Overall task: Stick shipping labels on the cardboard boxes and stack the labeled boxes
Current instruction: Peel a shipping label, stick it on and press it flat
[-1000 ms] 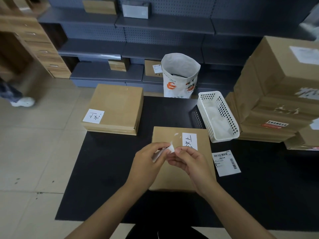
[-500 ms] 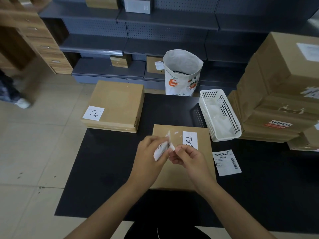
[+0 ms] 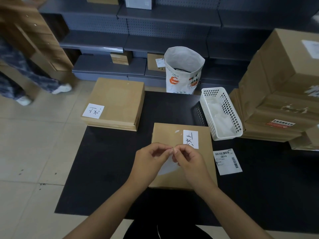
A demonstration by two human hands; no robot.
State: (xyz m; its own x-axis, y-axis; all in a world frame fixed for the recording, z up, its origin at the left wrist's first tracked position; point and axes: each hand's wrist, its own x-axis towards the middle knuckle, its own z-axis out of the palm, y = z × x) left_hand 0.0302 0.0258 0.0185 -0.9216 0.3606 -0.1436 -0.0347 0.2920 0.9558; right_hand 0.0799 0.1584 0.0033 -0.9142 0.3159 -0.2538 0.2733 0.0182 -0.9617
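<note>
Both hands meet over the near brown cardboard box (image 3: 181, 157) lying flat on the black tabletop (image 3: 107, 166): the left hand (image 3: 151, 158) and the right hand (image 3: 188, 159) have their fingers curled with thumb and forefinger tips touching each other, pinching the top edge of a thin white label sheet (image 3: 168, 165) that hangs down between the palms above the box lid. That box carries a small white handwritten sticker (image 3: 190, 139) near its far right corner, just beyond the right hand's knuckles. On the tabletop just right of the box lies a white printed shipping label with barcodes (image 3: 227, 161), flat and apart from the hands. A second flat brown cardboard box (image 3: 114, 103) sits at the far left corner of the tabletop, bearing its own white handwritten sticker (image 3: 93, 110) on its near left corner. A white perforated plastic basket (image 3: 221, 112) stands beyond the near box to the right, with pale crumpled sheets inside. Right of the basket rises a stack of larger brown cardboard boxes (image 3: 279, 94), the top one tilted. Behind the tabletop stands an open white paper bag with orange print (image 3: 183, 71), in front of dark grey metal shelving (image 3: 155, 37) holding a few small boxes. At the far left a person's legs and pale shoes (image 3: 25, 80) show, blurred, on the beige tiled floor (image 3: 34, 152)
</note>
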